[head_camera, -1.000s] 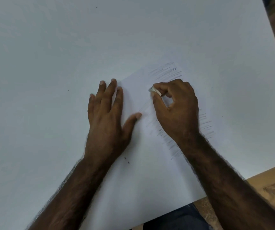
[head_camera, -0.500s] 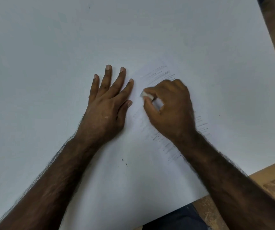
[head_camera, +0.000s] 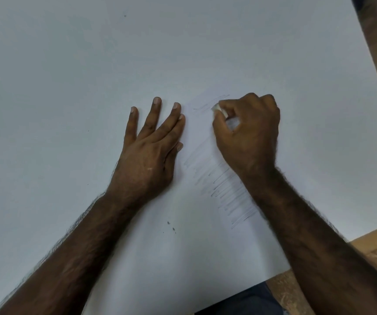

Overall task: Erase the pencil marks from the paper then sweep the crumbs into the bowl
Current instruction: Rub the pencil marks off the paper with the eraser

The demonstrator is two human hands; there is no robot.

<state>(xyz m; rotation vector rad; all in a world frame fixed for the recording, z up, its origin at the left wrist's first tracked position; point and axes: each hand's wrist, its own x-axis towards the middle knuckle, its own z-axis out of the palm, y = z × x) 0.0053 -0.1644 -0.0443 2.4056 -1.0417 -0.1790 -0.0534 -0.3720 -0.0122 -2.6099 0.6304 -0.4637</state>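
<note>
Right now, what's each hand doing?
Left hand: open, fingers straight, pressing flat on the paper.
Right hand: pinching the eraser against the pencil marks.

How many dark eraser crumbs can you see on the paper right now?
2, lying close together on the paper below the left hand: one crumb, the other crumb just right of it. Smaller ones may be hidden under the arms.

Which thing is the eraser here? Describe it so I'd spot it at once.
Find the white paper on the table, then the right hand curled over the pencil marks. The eraser is the small whitish block pinched at its fingers, paler than the skin around it.
</note>
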